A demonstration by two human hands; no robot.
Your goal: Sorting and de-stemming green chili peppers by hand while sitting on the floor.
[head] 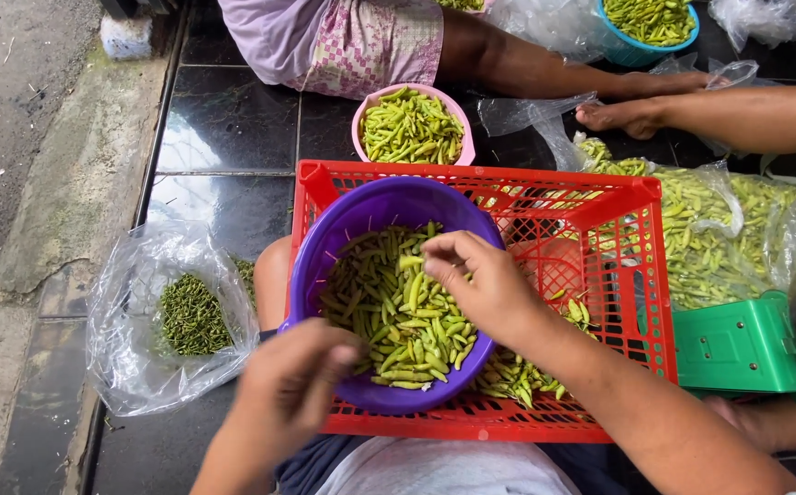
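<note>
A purple bowl [329,240] full of green chilies [398,312] rests tilted in a red plastic crate [641,302] on my lap. My right hand [478,282] reaches into the bowl, fingers pinched on a chili near its top. At the bowl's near left rim is my left hand [290,390], blurred, fingers curled; whether it holds anything I cannot tell. More loose chilies [512,374] lie on the crate floor beside the bowl.
A clear plastic bag [127,357] with dark green stems lies on the black tiles at left. A pink bowl [457,124] of chilies stands beyond the crate. Another person's legs and feet cross the top. Bagged chilies [709,238] and a green scale [737,346] sit at right.
</note>
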